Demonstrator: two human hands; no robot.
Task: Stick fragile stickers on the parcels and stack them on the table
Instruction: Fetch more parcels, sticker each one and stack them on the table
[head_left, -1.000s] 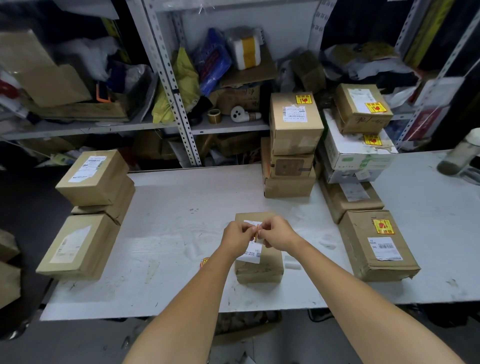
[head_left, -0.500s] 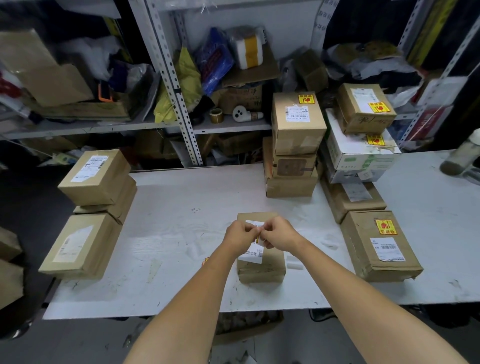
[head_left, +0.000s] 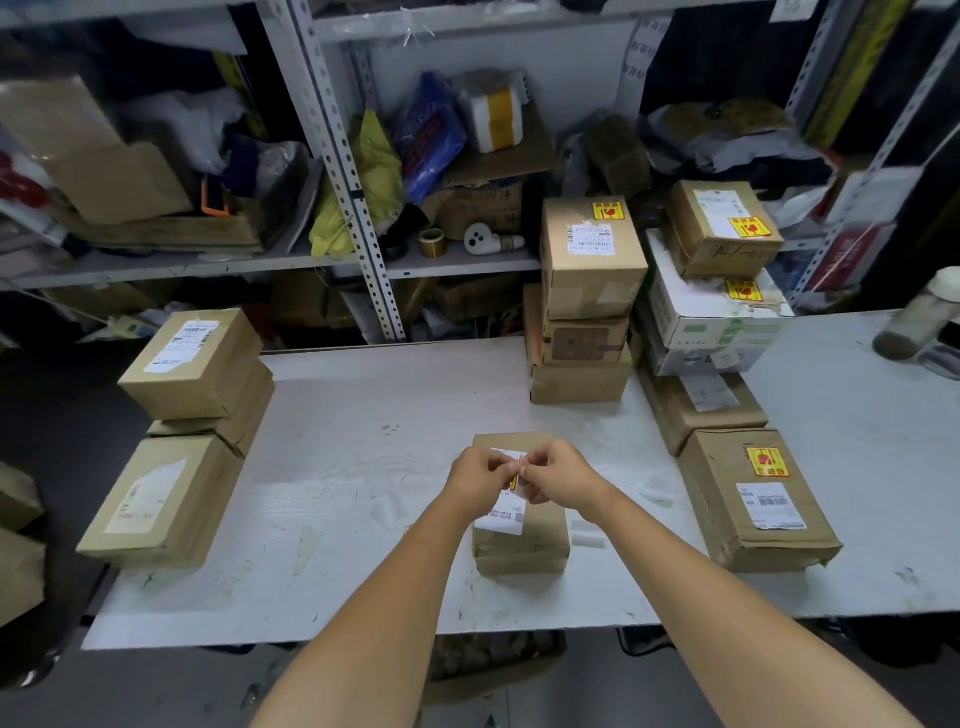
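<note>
A small brown parcel (head_left: 521, 545) with a white shipping label lies on the white table (head_left: 363, 467) in front of me. Just above it my left hand (head_left: 480, 480) and my right hand (head_left: 561, 478) meet and pinch a yellow-and-red fragile sticker (head_left: 515, 477) between their fingertips; it shows only edge-on. At the right, parcels with yellow fragile stickers stand in stacks: a large flat one (head_left: 753, 499), a tall brown stack (head_left: 589, 260) and a white box with a brown one on top (head_left: 722, 228). Plain parcels stand stacked at the left (head_left: 192, 358).
Metal shelving (head_left: 363, 218) full of bags, boxes and tape rolls runs behind the table. A jar (head_left: 919, 317) stands at the far right of the table. Small white backing scraps (head_left: 587, 535) lie beside the middle parcel.
Both hands stay together over the small parcel, working the sticker between the fingertips; nothing else has moved.
</note>
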